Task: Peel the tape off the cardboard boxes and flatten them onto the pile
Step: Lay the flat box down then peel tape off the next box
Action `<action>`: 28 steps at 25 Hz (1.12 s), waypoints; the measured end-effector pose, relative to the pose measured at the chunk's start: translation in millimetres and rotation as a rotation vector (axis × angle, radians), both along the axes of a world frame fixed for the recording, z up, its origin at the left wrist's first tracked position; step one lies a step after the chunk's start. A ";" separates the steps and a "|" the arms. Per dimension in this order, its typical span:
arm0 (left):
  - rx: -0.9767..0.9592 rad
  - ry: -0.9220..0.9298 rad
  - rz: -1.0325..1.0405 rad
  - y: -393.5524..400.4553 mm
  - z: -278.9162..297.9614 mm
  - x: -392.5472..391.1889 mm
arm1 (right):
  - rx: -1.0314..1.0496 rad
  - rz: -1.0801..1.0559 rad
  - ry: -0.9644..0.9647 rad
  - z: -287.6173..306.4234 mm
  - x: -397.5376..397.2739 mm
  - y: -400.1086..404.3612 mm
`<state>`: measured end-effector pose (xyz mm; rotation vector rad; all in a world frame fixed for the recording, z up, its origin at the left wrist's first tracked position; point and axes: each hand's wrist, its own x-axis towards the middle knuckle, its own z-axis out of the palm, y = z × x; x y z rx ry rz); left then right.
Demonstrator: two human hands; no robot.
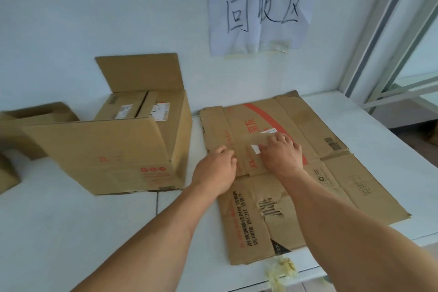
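I see both hands on the flattened brown cardboard box [296, 173] on the white table [94, 232]. My left hand [216, 170] presses with curled fingers; my right hand [282, 152] lies flat, fingers relaxed.

Read "回收区", handwritten in black on the white paper sign [259, 10] taped to the wall. Made out red "京东" on the flattened cardboard [272, 149], and "2X" on its black corner triangle. Smaller print too blurred.

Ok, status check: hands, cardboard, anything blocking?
Both hands down on flattened cardboard: left hand and right hand by white label. Open box stands left, unflattened. Nothing blocking.
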<state>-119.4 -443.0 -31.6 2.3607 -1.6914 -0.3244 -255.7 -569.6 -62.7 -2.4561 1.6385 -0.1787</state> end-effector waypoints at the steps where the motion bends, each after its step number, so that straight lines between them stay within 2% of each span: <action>1: -0.133 -0.025 -0.005 15.6 13.9 7.7 | 0.018 0.017 -0.075 10.3 16.1 13.7; 4: -0.678 -0.092 0.009 71.6 50.7 32.9 | 0.219 0.045 -0.469 48.1 70.3 59.2; 6: -1.022 -0.211 0.086 112.9 61.8 51.9 | 0.391 0.066 -0.721 68.3 102.1 98.4; 8: -1.168 -0.204 0.276 148.4 64.0 77.7 | 0.547 0.071 -0.882 79.6 121.0 136.3; 9: -1.189 -0.099 0.431 162.8 65.4 95.6 | 0.621 0.054 -0.921 81.4 127.4 150.7; 11: -1.070 0.300 0.745 184.8 65.7 139.6 | 0.708 0.016 -0.952 82.2 136.1 168.0; 13: -0.802 0.734 0.821 198.0 61.3 170.7 | 0.757 -0.006 -0.954 79.6 139.9 177.5; 14: -0.675 0.846 0.787 202.3 57.0 175.6 | 0.782 -0.021 -0.958 77.2 140.4 182.5; 16: -0.616 0.843 0.719 210.1 45.6 173.7 | 0.826 -0.071 -1.004 72.7 137.6 194.1; 21: -0.721 0.580 0.768 251.1 25.9 151.4 | 0.878 -0.181 -1.078 78.0 113.5 236.6; 28: -0.786 0.465 0.715 289.2 26.9 122.8 | 0.862 -0.212 -1.133 67.7 90.4 276.7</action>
